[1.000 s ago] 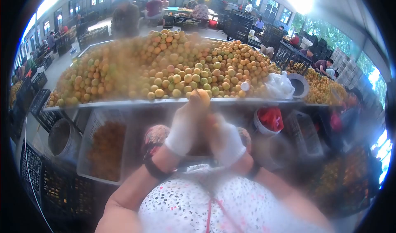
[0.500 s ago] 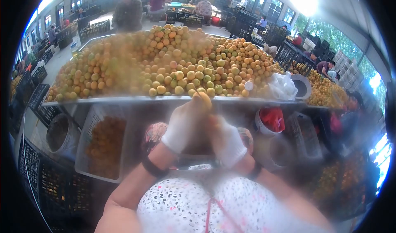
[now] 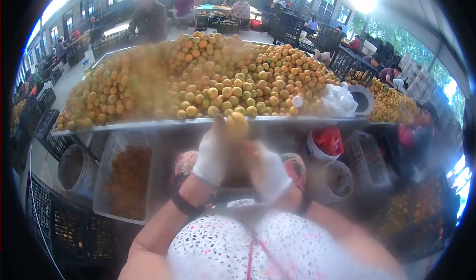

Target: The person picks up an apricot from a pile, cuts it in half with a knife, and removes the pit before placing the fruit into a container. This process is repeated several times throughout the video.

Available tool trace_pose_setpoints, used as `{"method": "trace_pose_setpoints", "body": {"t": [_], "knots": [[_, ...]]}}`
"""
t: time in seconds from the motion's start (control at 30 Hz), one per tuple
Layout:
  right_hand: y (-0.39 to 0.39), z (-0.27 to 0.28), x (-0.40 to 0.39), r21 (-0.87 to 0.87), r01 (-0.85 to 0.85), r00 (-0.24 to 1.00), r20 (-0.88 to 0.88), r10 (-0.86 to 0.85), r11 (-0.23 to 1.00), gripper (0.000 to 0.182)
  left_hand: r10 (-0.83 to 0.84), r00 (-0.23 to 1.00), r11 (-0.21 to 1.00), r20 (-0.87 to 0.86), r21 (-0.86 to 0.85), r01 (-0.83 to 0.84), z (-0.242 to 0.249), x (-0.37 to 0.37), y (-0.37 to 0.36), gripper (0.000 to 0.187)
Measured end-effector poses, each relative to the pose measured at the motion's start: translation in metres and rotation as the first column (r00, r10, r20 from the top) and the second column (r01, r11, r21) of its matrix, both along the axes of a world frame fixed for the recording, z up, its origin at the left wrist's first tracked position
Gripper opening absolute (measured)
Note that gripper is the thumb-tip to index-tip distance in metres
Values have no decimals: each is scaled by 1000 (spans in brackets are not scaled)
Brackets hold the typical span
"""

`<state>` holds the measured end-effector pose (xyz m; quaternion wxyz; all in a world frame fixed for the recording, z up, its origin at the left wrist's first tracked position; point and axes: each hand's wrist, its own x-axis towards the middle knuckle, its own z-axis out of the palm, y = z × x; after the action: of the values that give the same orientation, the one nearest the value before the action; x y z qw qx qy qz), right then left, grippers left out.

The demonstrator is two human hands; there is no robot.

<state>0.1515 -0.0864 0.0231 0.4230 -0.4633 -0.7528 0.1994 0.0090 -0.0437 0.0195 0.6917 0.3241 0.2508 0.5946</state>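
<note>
My left hand (image 3: 210,153), in a white glove with its fingertips bare, is closed on a yellow-orange apricot (image 3: 237,126) just in front of the table edge. Close on its right is my right hand (image 3: 270,173), also gloved in white, with its fingers curled in toward the left hand. A blurred patch hides the gap between the hands, so what the right fingers hold cannot be made out. Beyond the hands, a large heap of apricots (image 3: 228,91) covers a table with a pale metal rim (image 3: 163,123).
Below the table are a white crate (image 3: 98,191) with fruit on the left, a bucket (image 3: 74,168), a pail with a red bag (image 3: 328,142) and a white tub (image 3: 339,178). A plastic bag (image 3: 339,101) lies on the table's right end. Black crates (image 3: 64,225) and other people surround the table.
The apricot in my left hand has turned more into view and sits slightly lower and to the left. My right hand stays close beside it. The camera view has shifted a little.
</note>
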Motion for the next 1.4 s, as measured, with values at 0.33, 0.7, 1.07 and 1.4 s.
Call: {"method": "trace_pose_setpoints", "body": {"t": [0.33, 0.7, 1.07, 1.4], "knots": [[-4, 8, 8, -17, 1, 999, -54, -2, 1000, 18, -231, 967, 960, 109, 184, 209, -5, -6, -1, 38], [9, -7, 15, 109, -41, 998, 56, 35, 993, 20, -107, 992, 950, -73, 285, 124, 8, -3, -12, 37], [0, 10, 13, -140, -66, 981, -189, 39, 988, 14, -26, 992, 963, -124, 262, 58, 0, -10, 3, 40], [4, 3, 17, -156, -55, 990, -139, 33, 986, 12, -59, 995, 974, -82, 213, 76, -7, -10, 5, 39]]}}
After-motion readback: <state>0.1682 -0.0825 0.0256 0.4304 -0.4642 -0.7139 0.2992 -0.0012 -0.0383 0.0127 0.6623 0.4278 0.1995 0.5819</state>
